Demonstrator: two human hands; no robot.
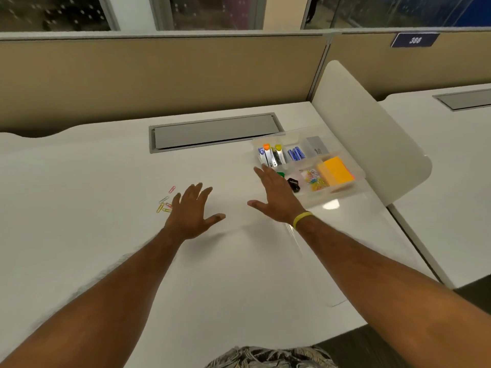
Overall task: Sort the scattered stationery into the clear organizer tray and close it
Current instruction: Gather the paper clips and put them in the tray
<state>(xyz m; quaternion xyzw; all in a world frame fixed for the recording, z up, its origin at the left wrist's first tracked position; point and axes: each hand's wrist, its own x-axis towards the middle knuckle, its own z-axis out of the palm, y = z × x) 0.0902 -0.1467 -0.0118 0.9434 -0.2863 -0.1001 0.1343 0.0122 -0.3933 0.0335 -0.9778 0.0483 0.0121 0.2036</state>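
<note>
Fingers of both hands, left hand (pixel 191 213) and right hand (pixel 276 197), spread empty; organizer tray (pixel 342 193) holds sticky notes (pixel 336 171), paper clips (pixel 314 180), batteries (pixel 296 154).

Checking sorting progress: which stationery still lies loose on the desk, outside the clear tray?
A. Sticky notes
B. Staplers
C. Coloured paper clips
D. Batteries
C: a few coloured paper clips lie on the desk beside the left hand; the other items sit inside the tray.

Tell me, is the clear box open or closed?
Open. The clear organizer tray has no lid over it, so the orange sticky notes and paper clips inside show uncovered.
</note>
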